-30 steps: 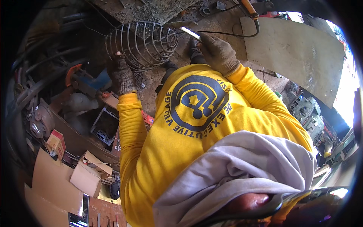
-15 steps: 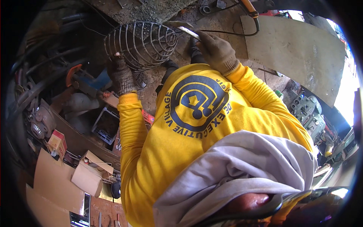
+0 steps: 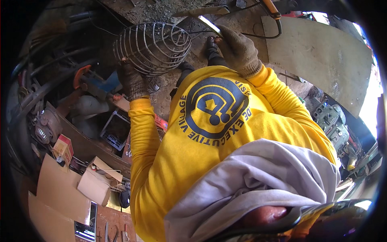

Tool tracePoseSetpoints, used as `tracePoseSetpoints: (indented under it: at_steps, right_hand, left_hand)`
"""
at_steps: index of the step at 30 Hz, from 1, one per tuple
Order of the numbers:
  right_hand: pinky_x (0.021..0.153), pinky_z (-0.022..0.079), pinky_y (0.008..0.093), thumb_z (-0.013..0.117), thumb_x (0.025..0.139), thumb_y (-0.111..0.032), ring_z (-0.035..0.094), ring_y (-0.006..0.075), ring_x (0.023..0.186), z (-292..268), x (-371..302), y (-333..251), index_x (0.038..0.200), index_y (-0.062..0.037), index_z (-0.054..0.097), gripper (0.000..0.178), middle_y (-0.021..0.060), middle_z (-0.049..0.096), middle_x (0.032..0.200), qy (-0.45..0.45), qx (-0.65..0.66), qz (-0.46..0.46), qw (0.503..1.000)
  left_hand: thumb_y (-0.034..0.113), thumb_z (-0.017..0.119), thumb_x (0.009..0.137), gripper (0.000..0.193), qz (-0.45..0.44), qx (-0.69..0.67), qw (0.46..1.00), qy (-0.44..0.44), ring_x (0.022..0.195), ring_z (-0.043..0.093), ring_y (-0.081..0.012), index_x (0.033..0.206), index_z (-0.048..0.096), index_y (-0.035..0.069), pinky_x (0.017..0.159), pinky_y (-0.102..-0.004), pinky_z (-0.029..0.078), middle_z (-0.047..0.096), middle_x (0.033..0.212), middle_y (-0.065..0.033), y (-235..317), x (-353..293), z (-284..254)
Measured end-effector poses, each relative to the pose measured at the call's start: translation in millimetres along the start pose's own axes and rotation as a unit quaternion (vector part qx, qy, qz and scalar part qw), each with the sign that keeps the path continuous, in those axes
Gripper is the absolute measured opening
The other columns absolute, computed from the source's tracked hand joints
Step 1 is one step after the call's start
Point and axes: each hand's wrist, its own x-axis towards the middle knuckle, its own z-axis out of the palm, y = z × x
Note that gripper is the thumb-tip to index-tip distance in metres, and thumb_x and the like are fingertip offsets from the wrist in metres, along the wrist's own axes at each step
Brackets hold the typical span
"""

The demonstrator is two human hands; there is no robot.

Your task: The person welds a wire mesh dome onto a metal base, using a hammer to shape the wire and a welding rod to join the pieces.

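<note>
A round metal wire cage (image 3: 153, 49), built of curved rods and rings, is held up ahead of my body. My gloved left hand (image 3: 132, 78) grips its left rim, the fingers closed round the wire. In my gloved right hand (image 3: 238, 48) is a chipping hammer (image 3: 209, 25), held by its pale handle. The hammer's long narrow head is raised beyond the cage's right end, apart from the wires.
An orange-handled tool with a cable (image 3: 271, 6) lies at the far right, near a large flat sheet (image 3: 318, 60). Machine parts (image 3: 330, 121) stand at right. To the left are an orange-framed saw (image 3: 80, 76), a plastic crate (image 3: 115, 131) and cardboard boxes (image 3: 96, 181).
The chipping hammer has lifted away from the cage's upper right edge, toward the far side. The left hand keeps hold of the cage, which has shifted slightly.
</note>
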Motion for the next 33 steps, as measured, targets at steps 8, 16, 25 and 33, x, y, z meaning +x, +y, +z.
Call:
tracePoseSetpoints:
  at_steps: [8, 16, 25, 33]
  right_hand:
    - [0.059, 0.054, 0.0397, 0.07, 0.088, -0.021, 0.068, 0.0313, 0.071, 14.1, 10.6, -2.4, 0.127, -0.0162, 0.061, 0.04, 0.0124, 0.067, 0.08, -0.044, -0.056, -0.032, 0.997]
    - [0.06, 0.054, 0.0402, 0.07, 0.087, -0.021, 0.068, 0.0311, 0.071, 4.9, 5.2, -4.4, 0.127, -0.0125, 0.061, 0.042, 0.0125, 0.067, 0.083, -0.007, -0.004, -0.051, 0.999]
    - [0.059, 0.054, 0.0414, 0.07, 0.086, -0.022, 0.066, 0.0321, 0.068, 13.0, 7.2, -5.2, 0.129, -0.0145, 0.06, 0.045, 0.0135, 0.067, 0.087, -0.029, -0.032, -0.044, 0.998]
    - [0.062, 0.056, 0.0351, 0.067, 0.086, -0.011, 0.072, 0.0269, 0.073, -15.0, 1.7, -11.4, 0.12, -0.0023, 0.062, 0.035, 0.0139, 0.069, 0.084, 0.014, 0.005, -0.034, 0.999]
  left_hand:
    - [0.043, 0.065, 0.092, 0.051, 0.016, 0.0, 1.0, 0.017, 0.108, 0.062, -0.0269, 0.125, 0.058, 0.005, 0.093, -0.0421, 0.051, 0.064, 0.122, -0.0119, -11.7, 9.3, -7.4]
    - [0.044, 0.066, 0.091, 0.054, -0.009, -0.007, 1.0, 0.028, 0.104, 0.064, -0.0271, 0.123, 0.058, 0.001, 0.09, -0.0422, 0.053, 0.064, 0.121, -0.0132, -18.8, 19.8, -11.6]
    - [0.046, 0.067, 0.09, 0.058, 0.009, 0.0, 1.0, -0.021, 0.105, 0.064, -0.0274, 0.126, 0.057, 0.001, 0.09, -0.0413, 0.053, 0.064, 0.122, -0.0136, -6.7, 7.0, -5.5]
    - [0.047, 0.068, 0.089, 0.06, -0.023, -0.024, 0.999, 0.037, 0.107, 0.063, -0.0276, 0.127, 0.056, 0.002, 0.091, -0.0422, 0.053, 0.063, 0.124, -0.0132, -4.8, 1.2, 0.1]
